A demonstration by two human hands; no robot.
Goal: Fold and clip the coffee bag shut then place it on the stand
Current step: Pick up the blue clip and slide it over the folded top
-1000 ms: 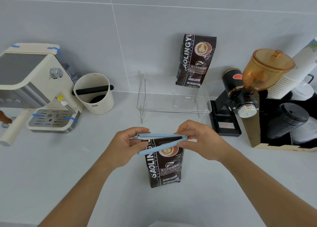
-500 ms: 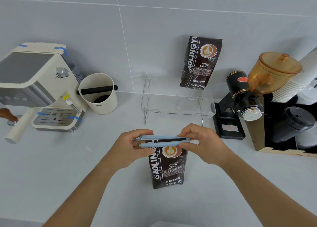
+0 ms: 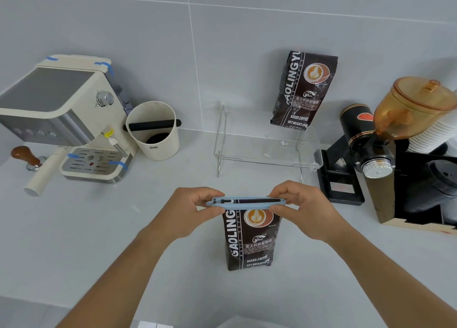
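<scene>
Since a second ago, the clip's two arms have come together along the bag's folded top. Your coffee bag stands upright on the bench between your hands, label toward you, its long axis vertical; the blue clip lies crosswise, left to right. Your left hand pinches the clip's left end, and your right hand pinches its right end. Beyond your hands sits the clear stand, with a second coffee bag upright at its back right.
</scene>
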